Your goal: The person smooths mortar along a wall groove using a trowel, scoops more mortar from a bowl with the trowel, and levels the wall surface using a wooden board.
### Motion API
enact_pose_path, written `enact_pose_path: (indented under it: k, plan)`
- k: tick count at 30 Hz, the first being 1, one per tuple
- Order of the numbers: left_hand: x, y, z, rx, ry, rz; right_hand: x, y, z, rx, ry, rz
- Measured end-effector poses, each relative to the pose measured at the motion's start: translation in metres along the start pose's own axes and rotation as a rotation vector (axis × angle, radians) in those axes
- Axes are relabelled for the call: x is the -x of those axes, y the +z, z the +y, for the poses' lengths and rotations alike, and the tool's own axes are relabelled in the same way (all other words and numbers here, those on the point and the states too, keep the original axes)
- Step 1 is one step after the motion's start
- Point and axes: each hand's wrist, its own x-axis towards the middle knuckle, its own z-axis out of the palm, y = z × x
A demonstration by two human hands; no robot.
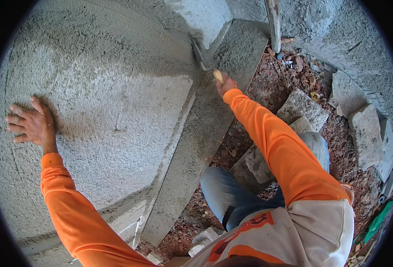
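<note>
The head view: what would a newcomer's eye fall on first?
Bright orange sleeves stand out first, one at lower left, the other right of centre, against rough grey cement. At upper centre, the right hand grips a trowel by its pale handle; at far left, the left hand rests, fingers spread, on the cement. On the right, broken grey blocks lie on reddish soil.

A rough grey wall (361,58) is bordering reddish soil (358,202), where broken concrete blocks (365,135) are lying, and a green scrap (378,222) is showing at lower right.
</note>
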Motion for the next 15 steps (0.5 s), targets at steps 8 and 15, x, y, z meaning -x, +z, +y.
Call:
enact_pose_path:
  k: [8,15]
  plan:
    - [0.0,-0.003,-0.002,-0.015,0.003,-0.018,0.034,0.02,-0.031,-0.147,-0.354,0.214]
    - [-0.002,-0.005,0.005,-0.004,-0.007,-0.037,0.013,0.024,0.014,0.075,-0.17,0.093]
